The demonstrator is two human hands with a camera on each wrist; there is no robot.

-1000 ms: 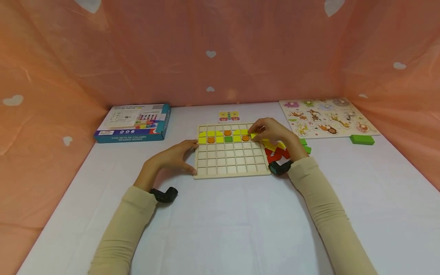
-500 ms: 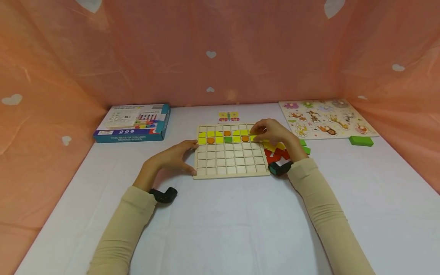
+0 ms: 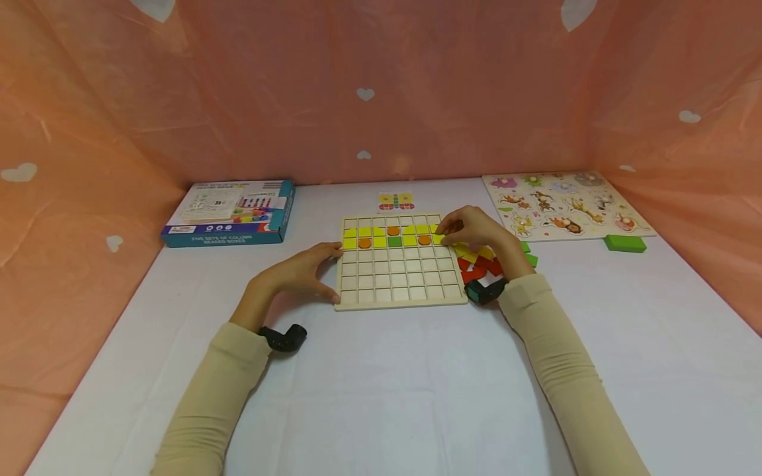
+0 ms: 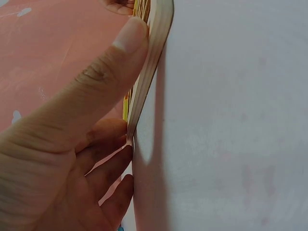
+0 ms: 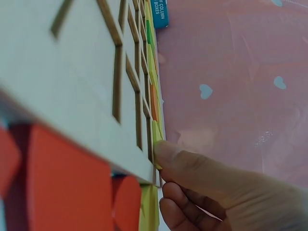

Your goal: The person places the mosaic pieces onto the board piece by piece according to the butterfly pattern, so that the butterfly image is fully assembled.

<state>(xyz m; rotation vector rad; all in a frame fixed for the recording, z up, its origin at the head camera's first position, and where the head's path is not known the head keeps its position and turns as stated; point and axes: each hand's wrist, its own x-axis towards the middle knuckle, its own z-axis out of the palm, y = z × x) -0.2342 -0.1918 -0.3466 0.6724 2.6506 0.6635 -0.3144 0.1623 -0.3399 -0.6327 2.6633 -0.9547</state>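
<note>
A wooden grid board (image 3: pixel 389 277) lies flat on the white cloth, its two rows from the far side partly filled with yellow, orange and green tiles. My left hand (image 3: pixel 305 270) rests at the board's left edge, thumb by the near corner and fingers spread toward the far side. In the left wrist view the thumb (image 4: pixel 113 60) touches the wooden rim. My right hand (image 3: pixel 473 228) pinches a yellow tile (image 3: pixel 438 239) at the right end of the filled second row. Its thumb (image 5: pixel 185 161) presses against this tile in the right wrist view.
Loose red tiles (image 3: pixel 474 272), yellow tiles (image 3: pixel 470 253) and green tiles (image 3: pixel 532 260) lie right of the board. Behind it is a small butterfly picture card (image 3: pixel 396 201). A boxed toy (image 3: pixel 229 215) stands left; an animal puzzle (image 3: pixel 565 205) and green block (image 3: pixel 625 243) lie right.
The yellow tile in my right hand has gone from tilted to lying in the right-end cell, and the fingers have shifted slightly right. My left hand stays at the board's edge.
</note>
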